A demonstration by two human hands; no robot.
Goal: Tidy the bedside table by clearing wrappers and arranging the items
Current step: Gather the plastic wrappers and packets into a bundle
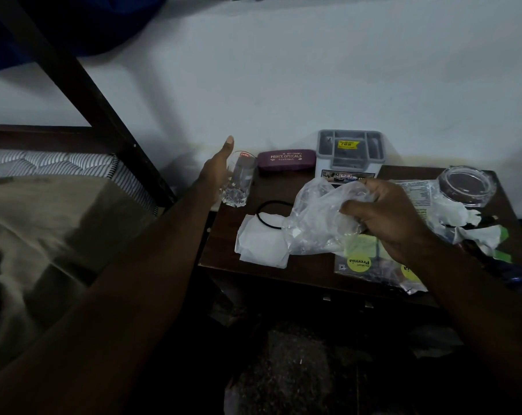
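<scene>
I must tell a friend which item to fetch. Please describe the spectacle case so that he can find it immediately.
Look at the dark wooden bedside table against the white wall. Along its back edge, the spectacle case lies flat between a clear drinking glass and a grey plastic organiser. It is the only maroon item, with gold "PRINCE OPTICALS" lettering.

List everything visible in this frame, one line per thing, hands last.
drinking glass: 1, clear, table's left rear corner
spectacle case: 1, maroon, rear, against wall
organiser tray: 1, grey, rear centre
glass ashtray: 1, clear, right rear
hair band: 1, black, left centre
tissue: 1, white, front left
plastic wrapper: 1, clear, in right hand
bedside table: 1, dark brown
left hand: open, beside glass
right hand: gripping wrapper
</scene>
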